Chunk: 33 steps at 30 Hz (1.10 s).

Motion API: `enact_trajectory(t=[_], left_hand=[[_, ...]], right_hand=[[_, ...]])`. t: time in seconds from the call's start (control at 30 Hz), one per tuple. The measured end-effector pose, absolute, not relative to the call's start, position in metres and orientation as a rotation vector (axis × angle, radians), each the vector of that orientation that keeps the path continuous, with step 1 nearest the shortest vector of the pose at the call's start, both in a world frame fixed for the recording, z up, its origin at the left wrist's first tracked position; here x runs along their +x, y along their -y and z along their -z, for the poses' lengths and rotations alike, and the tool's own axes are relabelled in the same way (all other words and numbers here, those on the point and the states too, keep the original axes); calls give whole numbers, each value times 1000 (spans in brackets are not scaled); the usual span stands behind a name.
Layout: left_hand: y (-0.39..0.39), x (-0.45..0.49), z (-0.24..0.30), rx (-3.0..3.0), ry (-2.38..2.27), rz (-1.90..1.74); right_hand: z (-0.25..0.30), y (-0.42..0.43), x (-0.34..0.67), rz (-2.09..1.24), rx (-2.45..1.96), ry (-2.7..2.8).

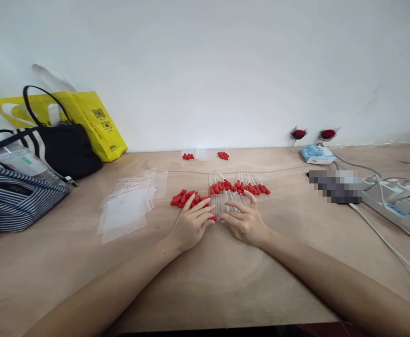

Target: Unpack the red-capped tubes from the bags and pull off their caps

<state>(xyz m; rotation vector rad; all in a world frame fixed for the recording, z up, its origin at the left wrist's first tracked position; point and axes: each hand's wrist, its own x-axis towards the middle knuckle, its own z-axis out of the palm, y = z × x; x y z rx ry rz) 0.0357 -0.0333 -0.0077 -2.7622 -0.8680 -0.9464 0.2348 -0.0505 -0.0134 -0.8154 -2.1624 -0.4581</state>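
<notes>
My left hand (193,223) is closed on a red rubber bulb (213,218), whose tip shows by the thumb. My right hand (244,220) meets it at one end of a thin clear tube, most of which its fingers cover. Between and behind the hands lies a row of clear glass tubes (221,204). A pile of loose red rubber bulbs (184,198) sits beside the left fingers. Just beyond the row lie droppers with red bulbs fitted (257,188), fanned out in two groups with tips pointing away.
Clear zip bags (126,210) lie spread at left. Two bags with red-bulbed contents (223,155) rest near the wall. A striped pouch (18,196), a black bag (68,150) and a yellow bag (99,126) stand far left. A tissue pack (317,154) and a power strip (398,201) are at right.
</notes>
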Motion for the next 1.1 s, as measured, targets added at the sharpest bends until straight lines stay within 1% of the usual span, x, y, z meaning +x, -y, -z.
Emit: enact_trajectory(t=[0.6, 0.8, 0.97, 1.1], left_hand=[[39, 29, 2, -2793, 765, 1003], [36, 15, 5, -2660, 827, 1230], [37, 16, 3, -2597, 1033, 1364], [21, 5, -4, -2456, 1420, 1450]], right_hand=[[10, 59, 243, 406, -761, 2140], [12, 53, 275, 406, -1029, 2061], [18, 46, 273, 332, -1107, 2095], [18, 40, 261, 232, -1098, 2059]])
